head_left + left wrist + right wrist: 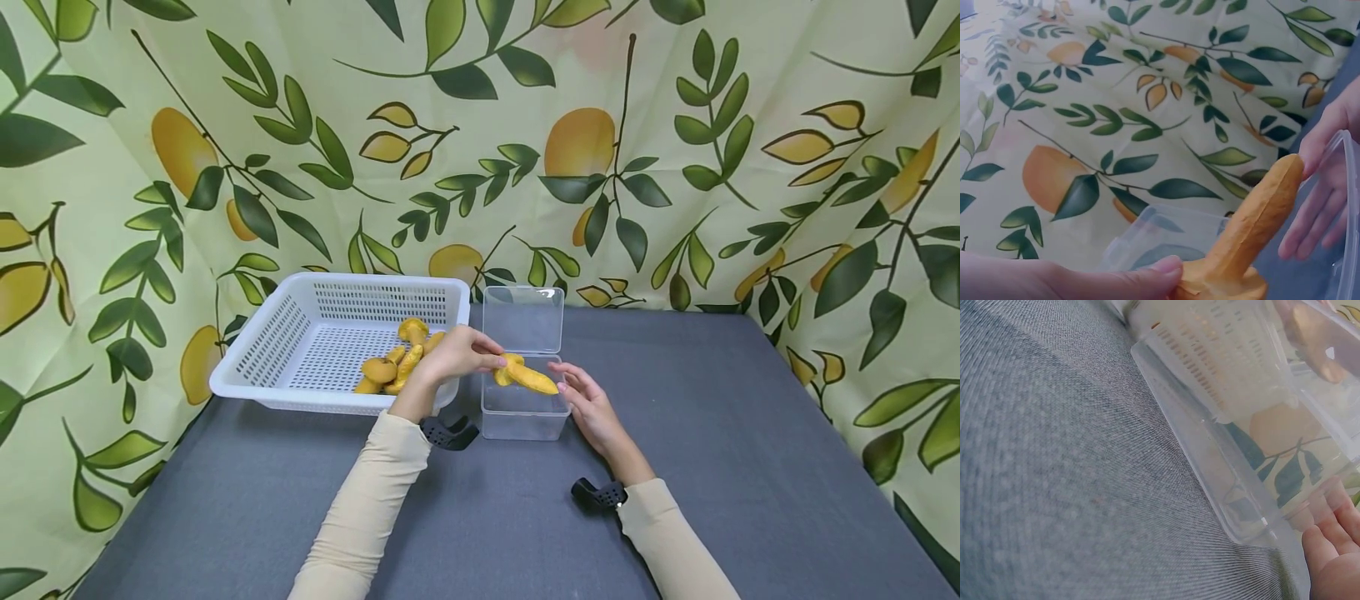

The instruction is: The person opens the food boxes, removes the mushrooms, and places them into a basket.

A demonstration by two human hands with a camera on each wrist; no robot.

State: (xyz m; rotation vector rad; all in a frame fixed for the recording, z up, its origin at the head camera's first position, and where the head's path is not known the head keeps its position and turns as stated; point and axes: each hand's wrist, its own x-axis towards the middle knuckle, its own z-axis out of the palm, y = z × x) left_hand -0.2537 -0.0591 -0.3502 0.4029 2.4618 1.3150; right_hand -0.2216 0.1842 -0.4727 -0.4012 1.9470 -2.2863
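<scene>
My left hand (459, 353) pinches a yellow mushroom (531, 379) by its cap end, between thumb and fingers. Its thick stem (1260, 215) points to the right, over a clear plastic box (525, 425) whose hinged lid (522, 320) stands back. My right hand (591, 407) is beside the box's right wall, fingers loosely extended. In the left wrist view its thumb overlaps the tip of the stem. The right wrist view shows the right fingers (1329, 528) close along the outside of the box wall (1210, 469).
A white perforated basket (258, 354) stands left of the box, with several more yellow mushrooms (380, 369) in its right part. A dark grey cloth (720, 433) covers the table. Behind it hangs a leaf-and-fruit patterned curtain (480, 125).
</scene>
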